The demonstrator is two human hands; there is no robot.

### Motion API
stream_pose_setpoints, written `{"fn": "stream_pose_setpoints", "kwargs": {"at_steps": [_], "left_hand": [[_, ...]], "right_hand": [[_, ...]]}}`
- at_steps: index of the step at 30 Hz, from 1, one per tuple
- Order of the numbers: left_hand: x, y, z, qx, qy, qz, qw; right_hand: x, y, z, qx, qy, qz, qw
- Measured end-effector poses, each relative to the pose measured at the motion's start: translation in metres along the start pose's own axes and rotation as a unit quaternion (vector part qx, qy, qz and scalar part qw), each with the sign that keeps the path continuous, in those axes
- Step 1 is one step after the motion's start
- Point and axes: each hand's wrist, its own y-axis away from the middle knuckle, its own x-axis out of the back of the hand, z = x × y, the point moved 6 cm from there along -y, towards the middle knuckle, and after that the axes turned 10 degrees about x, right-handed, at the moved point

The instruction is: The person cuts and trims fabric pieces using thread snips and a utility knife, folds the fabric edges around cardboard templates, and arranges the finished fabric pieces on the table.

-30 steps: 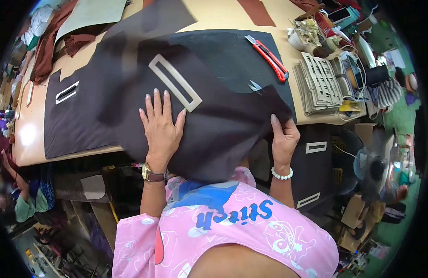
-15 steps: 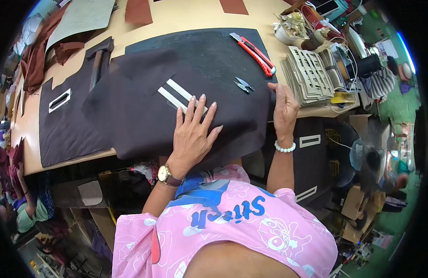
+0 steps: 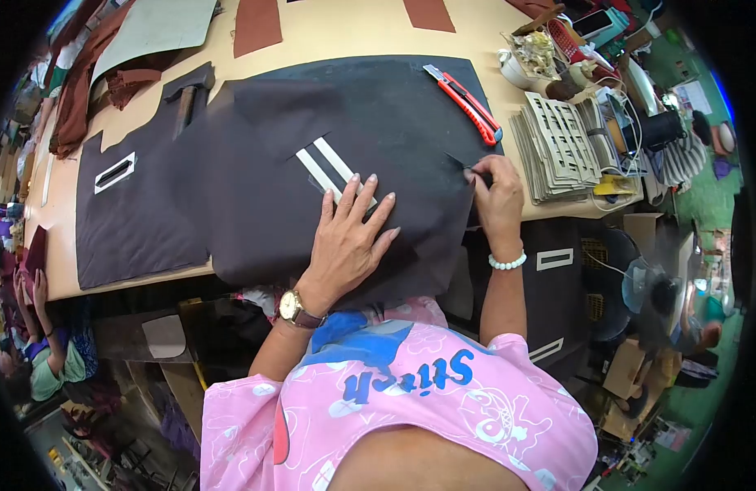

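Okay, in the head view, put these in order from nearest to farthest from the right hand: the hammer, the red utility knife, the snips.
From the right hand:
1. Snips: right at its fingertips.
2. Red utility knife: beyond the hand, on the dark mat.
3. Hammer: well off to the left.

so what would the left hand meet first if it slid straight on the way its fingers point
Probably the flat black mat, just past the broad, dark brown fabric-like sheet beneath the left hand, though exact height is unclear.
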Motion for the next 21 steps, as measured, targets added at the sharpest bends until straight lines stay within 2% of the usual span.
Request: {"fn": "stream_pose_setpoints", "kwargs": {"at_steps": [2,3,6,8,9,11,12,14,17,18,20,21], "left_hand": [[-0.002,-0.004,0.005,0.006,-0.011,0.024,1.000],[-0.004,-0.006,0.007,0.017,-0.008,0.022,1.000],[-0.010,-0.014,0.017,0.039,-0.010,0.015,0.999],[-0.013,-0.021,0.023,0.039,-0.023,0.017,0.999],[-0.017,-0.022,0.022,0.034,-0.012,0.039,0.999],[-0.032,-0.021,0.017,0.023,0.009,0.084,0.996],[-0.031,-0.019,0.017,0.036,-0.022,0.073,0.996],[-0.030,-0.014,0.016,0.033,-0.078,0.057,0.995],[-0.033,-0.009,0.013,-0.006,-0.145,0.045,0.988],[-0.031,-0.013,0.014,0.013,-0.110,0.031,0.993],[-0.025,-0.023,0.018,0.053,-0.042,0.004,0.998],[-0.021,-0.022,0.019,0.055,-0.009,0.026,0.998]], "right_hand": [[0.008,0.003,0.017,-0.079,-0.027,0.040,0.996],[0.024,-0.001,0.003,-0.118,-0.056,0.088,0.987],[0.048,-0.005,-0.047,-0.082,-0.153,0.195,0.965],[0.030,-0.003,-0.100,-0.006,-0.316,0.158,0.936],[0.009,0.007,-0.115,0.000,-0.338,0.044,0.940],[-0.057,0.028,-0.126,0.011,-0.397,0.024,0.917],[-0.075,0.023,-0.146,0.016,-0.427,0.014,0.904],[-0.062,0.024,-0.158,0.106,-0.174,-0.052,0.978],[-0.057,0.035,-0.126,-0.008,-0.222,-0.042,0.974],[-0.055,0.041,-0.109,-0.007,-0.215,-0.008,0.976],[-0.034,0.044,-0.077,-0.076,-0.242,0.027,0.967],[-0.023,0.047,-0.059,-0.104,-0.230,0.045,0.967]]}}
